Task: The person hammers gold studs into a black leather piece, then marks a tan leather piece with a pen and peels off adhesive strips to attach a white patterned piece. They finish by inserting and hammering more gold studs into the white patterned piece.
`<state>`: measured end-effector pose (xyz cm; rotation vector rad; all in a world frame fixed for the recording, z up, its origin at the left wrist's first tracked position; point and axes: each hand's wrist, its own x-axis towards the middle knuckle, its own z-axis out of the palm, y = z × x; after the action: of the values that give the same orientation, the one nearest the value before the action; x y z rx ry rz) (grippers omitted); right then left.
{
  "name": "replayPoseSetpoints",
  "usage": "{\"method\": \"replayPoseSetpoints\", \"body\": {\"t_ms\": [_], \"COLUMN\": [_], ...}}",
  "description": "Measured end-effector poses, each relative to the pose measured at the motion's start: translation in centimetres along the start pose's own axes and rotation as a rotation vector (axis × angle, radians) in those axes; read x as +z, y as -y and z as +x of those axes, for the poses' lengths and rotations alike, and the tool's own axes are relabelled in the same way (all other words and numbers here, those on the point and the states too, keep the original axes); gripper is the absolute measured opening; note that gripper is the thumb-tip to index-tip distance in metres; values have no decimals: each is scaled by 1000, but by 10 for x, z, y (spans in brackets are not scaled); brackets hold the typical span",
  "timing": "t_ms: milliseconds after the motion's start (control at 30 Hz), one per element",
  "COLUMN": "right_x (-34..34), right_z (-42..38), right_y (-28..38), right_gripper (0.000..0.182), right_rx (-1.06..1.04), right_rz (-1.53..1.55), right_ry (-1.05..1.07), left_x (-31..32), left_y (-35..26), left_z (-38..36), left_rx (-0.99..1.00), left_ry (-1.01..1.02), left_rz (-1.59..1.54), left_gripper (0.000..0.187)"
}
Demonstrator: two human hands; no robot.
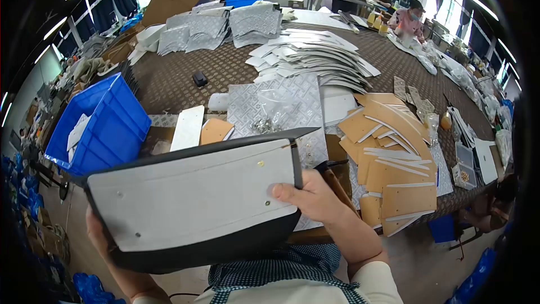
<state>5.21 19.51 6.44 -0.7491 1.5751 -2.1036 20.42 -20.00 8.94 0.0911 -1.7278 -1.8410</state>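
A black item with a light grey rectangular panel (191,194) is held up in front of my body, tilted, its left end lower. Small metal fittings show near the panel's corners. My right hand (312,196) grips its right end, thumb pressed on the panel and fingers behind. My left hand (100,233) holds the lower left end, its fingers mostly hidden by the item. Just beyond lies a patterned grey sheet (242,98) with a clear bag of small metal parts (270,115) on it.
A blue bin (129,112) stands at the left. Stacked grey sheets (315,56) lie farther back. Tan boards with white strips (408,200) spread at the right, beside a clear parts box (464,163). A co-worker (408,22) is at the far right.
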Motion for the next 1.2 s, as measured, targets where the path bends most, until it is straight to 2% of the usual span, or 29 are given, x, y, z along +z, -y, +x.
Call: {"method": "replayPoseSetpoints", "body": {"t_ms": [133,167,267,367,400,467,500,533,567,600,633,733,767,833,900,933,967,1033,1067,1133,1200], "right_x": [24,25,39,38,32,21,14,3,-3,-18,-31,-99,-136,-197,-223,-233,-237,-210,-207,-194,-205], "right_z": [11,16,31,47,54,58,64,71,81,92,110,201,242,302,316,316,317,282,268,228,200], "right_y": [18,19,18,7,4,12,25,35,54,70,90,164,189,223,226,221,201,173,156,134,105], "right_gripper": [34,38,42,42,40,36,33,33,35,31,26,47,55,71,84,88,76,68,58,44,32], "right_rx": [-128,-97,-13,-63,-68,-149,-279,-293,-422,-414,-564,-772,-744,-559,-439,-455,-680,-687,-700,-545,-555], "right_rz": [-67,-102,9,-37,-158,-125,-126,-213,-172,-253,-334,-514,-556,-679,-844,-934,-890,-907,-967,-948,-991], "right_ry": [200,268,327,287,269,144,79,1,-100,-217,-347,-798,-978,-1261,-1359,-1305,-1216,-990,-947,-779,-731], "left_x": [-24,-28,-35,-46,-48,-51,-51,-51,-53,-52,-53,-52,-46,-36,-28,-24,-25,-27,-20,-15,-6], "left_y": [-8,-9,-8,-1,3,12,17,22,27,33,38,55,54,53,56,59,65,76,77,82,89], "left_z": [0,1,10,28,35,46,50,52,51,51,52,45,41,34,31,28,27,26,29,33,38], "left_rx": [106,130,189,210,215,222,223,223,225,227,239,235,204,176,192,181,142,63,51,2,-23], "left_ry": [1,-1,17,44,57,68,75,79,81,81,65,-13,-52,-73,-41,-64,-66,-66,-91,-86,-66], "left_rz": [-100,-118,-163,-201,-213,-227,-236,-240,-246,-253,-240,-200,-184,-134,-77,-98,-105,-118,-126,-123,-147], "left_gripper": [57,57,55,54,54,54,55,55,55,56,55,51,50,48,45,43,43,42,41,40,36]}}
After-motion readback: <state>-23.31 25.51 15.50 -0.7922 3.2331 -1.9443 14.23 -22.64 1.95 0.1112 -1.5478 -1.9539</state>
